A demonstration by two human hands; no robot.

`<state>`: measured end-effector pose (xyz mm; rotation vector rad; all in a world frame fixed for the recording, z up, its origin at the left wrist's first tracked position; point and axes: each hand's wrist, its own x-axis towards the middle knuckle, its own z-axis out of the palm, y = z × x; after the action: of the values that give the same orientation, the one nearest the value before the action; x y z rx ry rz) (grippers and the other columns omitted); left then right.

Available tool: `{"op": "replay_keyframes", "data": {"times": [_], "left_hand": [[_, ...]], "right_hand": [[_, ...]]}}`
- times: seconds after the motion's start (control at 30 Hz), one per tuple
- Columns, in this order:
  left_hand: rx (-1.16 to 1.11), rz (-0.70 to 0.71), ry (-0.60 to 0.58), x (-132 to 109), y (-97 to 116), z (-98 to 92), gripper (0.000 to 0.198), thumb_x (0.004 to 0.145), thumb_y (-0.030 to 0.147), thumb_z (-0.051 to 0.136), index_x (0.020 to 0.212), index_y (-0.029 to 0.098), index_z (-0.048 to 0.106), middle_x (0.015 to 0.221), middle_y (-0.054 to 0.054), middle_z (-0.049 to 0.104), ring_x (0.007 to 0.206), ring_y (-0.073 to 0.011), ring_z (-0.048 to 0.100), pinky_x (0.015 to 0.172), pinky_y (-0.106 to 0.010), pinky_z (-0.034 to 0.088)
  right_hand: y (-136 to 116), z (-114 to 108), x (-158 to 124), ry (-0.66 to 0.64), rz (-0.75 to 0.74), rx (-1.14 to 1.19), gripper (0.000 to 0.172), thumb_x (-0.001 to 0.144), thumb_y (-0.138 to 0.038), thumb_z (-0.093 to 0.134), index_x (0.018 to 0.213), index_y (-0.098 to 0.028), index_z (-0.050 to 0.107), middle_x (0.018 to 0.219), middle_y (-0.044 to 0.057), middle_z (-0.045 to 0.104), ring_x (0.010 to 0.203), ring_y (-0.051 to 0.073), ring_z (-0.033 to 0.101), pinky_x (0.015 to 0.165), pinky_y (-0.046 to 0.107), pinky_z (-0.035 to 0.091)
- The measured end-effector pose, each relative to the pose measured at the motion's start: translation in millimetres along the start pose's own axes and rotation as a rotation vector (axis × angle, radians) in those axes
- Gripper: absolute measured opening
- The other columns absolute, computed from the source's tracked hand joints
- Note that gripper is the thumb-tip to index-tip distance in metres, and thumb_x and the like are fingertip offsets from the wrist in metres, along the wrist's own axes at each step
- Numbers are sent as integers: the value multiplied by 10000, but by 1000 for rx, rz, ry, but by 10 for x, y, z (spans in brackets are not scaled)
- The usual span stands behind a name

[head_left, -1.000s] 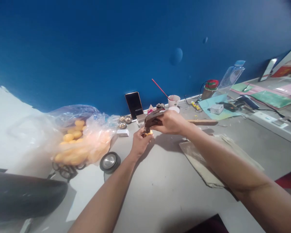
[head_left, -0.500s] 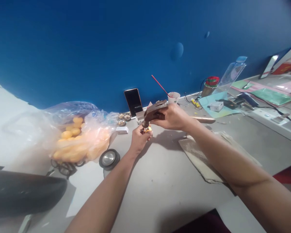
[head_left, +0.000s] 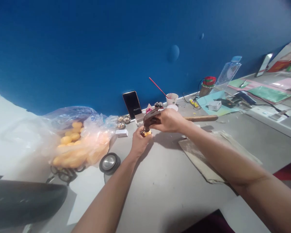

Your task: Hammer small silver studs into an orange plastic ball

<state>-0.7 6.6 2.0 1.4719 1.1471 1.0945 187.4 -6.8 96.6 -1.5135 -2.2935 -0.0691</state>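
Note:
My right hand (head_left: 171,121) is closed around a hammer (head_left: 150,117) close to its dark metal head. The hammer's wooden handle (head_left: 202,118) sticks out to the right behind my wrist. Low on the table, my left hand (head_left: 138,143) pinches a small yellow ball (head_left: 148,133) with something dark and shiny on its left side. The hammer's striking face is right at the top of this piece; I cannot tell whether they touch. My left fingers hide part of the ball.
A clear bag of yellow balls (head_left: 74,139) lies left, near a round black-rimmed metal lid (head_left: 109,163). Several shiny balls (head_left: 121,125), a phone (head_left: 132,105) and a paper cup (head_left: 171,99) line the wall. A folded cloth (head_left: 208,158) lies under my right forearm.
The hammer head has come slightly down toward the yellow ball, and its handle now sits more level. My left hand still holds the ball. The whole view has shifted a little.

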Motion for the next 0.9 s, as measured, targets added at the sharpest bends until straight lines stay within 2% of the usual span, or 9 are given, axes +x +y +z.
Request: {"op": "replay_keyframes", "data": {"times": [0.13,0.3,0.47,0.6,0.73,0.9], "left_hand": [[-58,-15,-20,3,1,3,391,636,292,796,992,159,705,764,13,657,657,-131,557,610,-244,440],[35,4,-17,-5,17,-11,236,665,281,766,853,164,685,727,19,642,625,-123,531,601,-247,431],[-50,-35,-22,-16,34,-4,386,622,327,822,944,156,697,738,22,646,641,-129,542,606,-247,435],[-3,-8,-16,-25,58,5,287,657,336,814,855,166,694,705,30,621,617,-119,514,588,-241,428],[-60,-21,-14,-27,61,12,378,641,332,831,958,167,707,696,42,612,601,-116,506,588,-240,427],[-13,22,-11,-30,43,8,263,655,295,793,866,168,700,722,31,631,630,-121,529,601,-233,435]], "right_hand": [[2,-21,-4,102,-5,48,338,930,-466,646,1028,-195,822,939,95,799,796,232,685,689,322,414],[2,10,5,12,-10,-4,320,914,-468,652,914,-196,820,844,87,790,699,218,662,632,318,380],[-6,-7,3,102,-22,39,330,934,-466,637,1011,-202,820,943,88,805,771,220,680,669,312,396],[0,-16,1,4,6,3,329,906,-472,662,937,-189,827,839,89,790,713,222,661,639,316,379],[5,-36,3,49,19,32,347,928,-486,647,999,-197,824,901,92,795,774,231,676,681,323,412],[-2,-40,4,-18,19,1,341,912,-487,659,955,-194,828,853,86,791,719,224,666,637,318,385]]}}
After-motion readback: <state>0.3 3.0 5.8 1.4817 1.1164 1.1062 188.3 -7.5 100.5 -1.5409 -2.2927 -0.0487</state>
